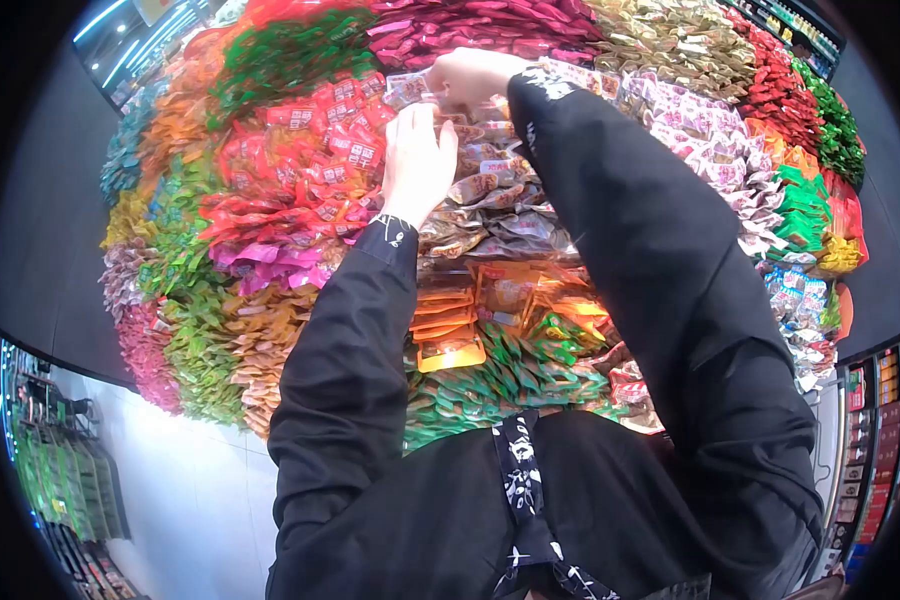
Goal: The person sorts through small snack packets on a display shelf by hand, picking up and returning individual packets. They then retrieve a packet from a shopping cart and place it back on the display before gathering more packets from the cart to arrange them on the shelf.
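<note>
My left hand point(418, 165) reaches up over the pile, fingers together and stretched forward, thumb apart, palm resting near the packets. Just beyond it, my right hand point(470, 76) is bent at the wrist with curled fingers. A small clear and white snack packet point(406, 90) with red print shows at its fingertips, above my left fingers. Below the hands are similar brown-and-white snack packets point(478, 187) standing in rows. Red snack packets point(315, 150) lie directly left of my left hand. The right fingertips are partly hidden.
Magenta packets point(485, 28) lie behind my hands and white-pink packets point(695, 125) to the right. Nearer me are orange packets point(445, 325) and green packets point(510, 375). A pale floor point(190, 470) shows lower left; stocked shelves point(875, 440) stand lower right.
</note>
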The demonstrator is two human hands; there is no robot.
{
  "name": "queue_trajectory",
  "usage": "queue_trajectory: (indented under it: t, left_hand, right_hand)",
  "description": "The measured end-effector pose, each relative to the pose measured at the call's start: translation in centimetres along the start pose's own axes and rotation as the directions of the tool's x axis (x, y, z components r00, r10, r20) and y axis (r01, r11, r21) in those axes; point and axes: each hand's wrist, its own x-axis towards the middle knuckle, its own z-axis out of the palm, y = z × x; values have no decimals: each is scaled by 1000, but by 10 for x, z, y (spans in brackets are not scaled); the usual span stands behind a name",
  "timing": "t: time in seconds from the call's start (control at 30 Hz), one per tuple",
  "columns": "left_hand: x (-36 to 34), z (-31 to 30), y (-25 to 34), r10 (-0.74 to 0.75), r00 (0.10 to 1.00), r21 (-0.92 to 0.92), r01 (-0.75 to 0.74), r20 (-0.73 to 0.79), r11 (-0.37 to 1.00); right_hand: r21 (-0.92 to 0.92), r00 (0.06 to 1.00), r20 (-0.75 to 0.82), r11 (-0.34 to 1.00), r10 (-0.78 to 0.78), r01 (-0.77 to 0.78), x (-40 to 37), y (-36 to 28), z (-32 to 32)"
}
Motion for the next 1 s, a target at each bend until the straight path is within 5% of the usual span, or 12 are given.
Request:
queue_trajectory:
  t: [0.23,0.3,0.5,0.63,0.9,1.0]
  left_hand:
    - [3,2,-6,-7,1000,4,7,26,1000]
    - [4,5,-8,-11,999,33,9,46,999]
    - [3,13,-18,40,998,88,-44,53,995]
    - [6,13,-24,45,993,0,-45,108,999]
    - [7,13,-24,0,985,-3,0,170,1000]
    - [7,14,-25,-1,981,7,0,195,1000]
  right_hand:
    - [-90,994,-61,991,90,-95,-4,7,10]
    - [-78,963,-245,988,111,-134,-9,1,17]
    - [-71,958,-197,972,206,-224,-8,-10,20]
    - [-119,984,-94,980,149,-159,-21,-16,2]
    - [23,918,-397,1000,-1,11,-125,15,-50]
    - [50,961,-275,999,20,-7,-178,36,-57]
